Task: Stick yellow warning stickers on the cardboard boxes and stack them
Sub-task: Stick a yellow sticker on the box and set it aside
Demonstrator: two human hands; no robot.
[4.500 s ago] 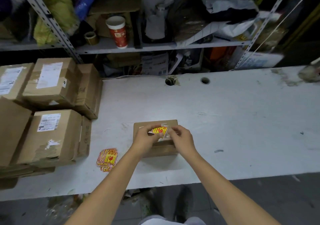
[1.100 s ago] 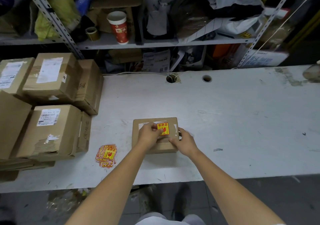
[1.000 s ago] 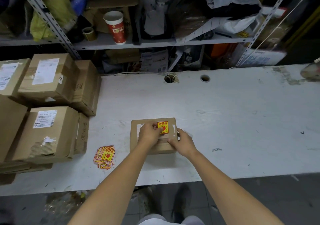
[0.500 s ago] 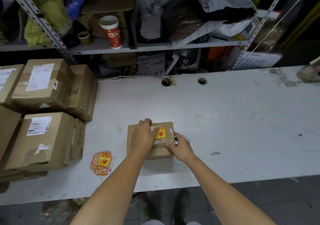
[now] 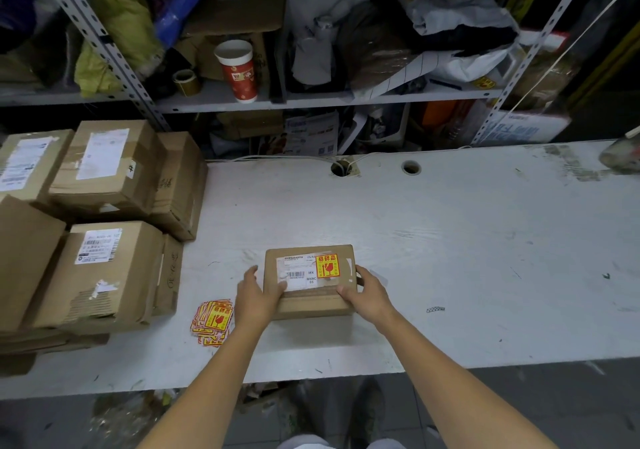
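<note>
Head cam, 1 view. Logging from the left edge across.

Far left: stacked cardboard boxes (image 5: 104, 275) on the white table (image 5: 467, 248), brown, most with white shipping labels on top. I count at least 4; the ones at the frame edge are cut off.

Behind them, on the metal shelf (image 5: 311, 97): a roll of tape (image 5: 187, 81), then a red-and-white paper cup (image 5: 237, 69), upright.

On the table just right of the stack: a loose pile of yellow warning stickers (image 5: 213, 320), fanned out, close to the near edge.

Left hand (image 5: 258, 296): clasps the left side of the small box (image 5: 311, 305), thumb lying on the top face, on the corner of its white label (image 5: 294, 272).

The small box sits flat on the table, centre of frame, well apart from the stack. 1 yellow warning sticker (image 5: 327, 266) is stuck on its top, touching the label's right edge.

Right hand (image 5: 367, 294): grips the box's right side, thumb on the near top edge, fingers curled around the end.

Right of the hands: bare table with scuffs, 2 cable holes (image 5: 411, 167) near the back edge. The item at the far right edge is too blurred to identify.
</note>
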